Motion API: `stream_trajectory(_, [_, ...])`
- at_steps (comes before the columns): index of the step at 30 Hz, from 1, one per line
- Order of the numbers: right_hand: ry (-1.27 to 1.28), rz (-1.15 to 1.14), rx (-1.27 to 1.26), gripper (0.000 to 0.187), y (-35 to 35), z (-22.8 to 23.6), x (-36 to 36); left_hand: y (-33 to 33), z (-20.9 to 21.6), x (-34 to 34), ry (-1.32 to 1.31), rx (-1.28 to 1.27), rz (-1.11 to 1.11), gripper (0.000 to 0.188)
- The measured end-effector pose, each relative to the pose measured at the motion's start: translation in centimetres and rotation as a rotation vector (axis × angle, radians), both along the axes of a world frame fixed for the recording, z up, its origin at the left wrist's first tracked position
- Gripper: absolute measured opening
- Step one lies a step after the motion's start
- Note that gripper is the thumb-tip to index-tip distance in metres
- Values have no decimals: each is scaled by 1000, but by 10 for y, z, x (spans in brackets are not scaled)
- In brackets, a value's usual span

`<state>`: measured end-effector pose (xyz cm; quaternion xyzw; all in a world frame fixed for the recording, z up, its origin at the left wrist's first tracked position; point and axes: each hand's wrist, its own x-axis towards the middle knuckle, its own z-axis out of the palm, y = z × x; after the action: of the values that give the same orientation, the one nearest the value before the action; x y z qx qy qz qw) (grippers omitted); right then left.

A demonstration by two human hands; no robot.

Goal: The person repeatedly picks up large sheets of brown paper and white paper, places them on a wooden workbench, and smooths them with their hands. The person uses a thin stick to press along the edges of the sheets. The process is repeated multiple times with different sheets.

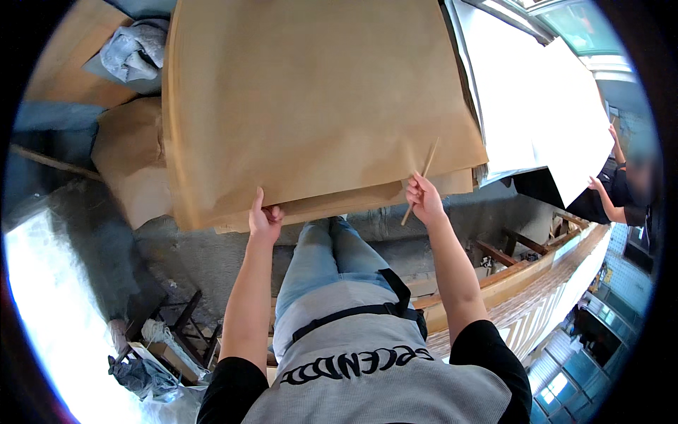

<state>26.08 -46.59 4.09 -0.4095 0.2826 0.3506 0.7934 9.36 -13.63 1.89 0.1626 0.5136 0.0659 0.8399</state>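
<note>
A large sheet of brown paper (pixel 318 92) lies on top of a stack and fills the upper middle of the view. Its near edge is lifted a little from the sheets beneath. My left hand (pixel 265 219) grips this edge, thumb on top and the other fingers curled under or at the rim. Farther right along the same edge, my right hand (pixel 425 201) is closed around a thin wooden stick (pixel 431 154), which slants up over the paper. Whether the right fingers also pinch the paper, I cannot tell.
White sheets (pixel 515 92) are stacked to the right, where another person (pixel 613 187) holds one large sheet. A long wooden frame (pixel 508 275) runs along the right. Crumpled grey cloth (pixel 134 49) lies at the far left; a dark bag (pixel 145 378) is at the lower left.
</note>
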Motion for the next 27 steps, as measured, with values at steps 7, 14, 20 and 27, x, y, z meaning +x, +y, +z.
stream_trajectory(7, [3, -21, -32, 21, 3, -15, 5, 3, 4, 13, -14, -87, 78, 15])
stream_trajectory(14, [24, 22, -151, 31, 3, -7, 14, 10, 6, 14, 48, 14, -27, 16])
stream_trajectory(20, [-188, 286, -613, 38, -2, 3, -1, 18, -17, -8, 109, 255, -355, 24])
stream_trajectory(27, [-114, 276, -531, 31, -90, 2, -32, -23, -7, -28, 129, 221, -356, 23])
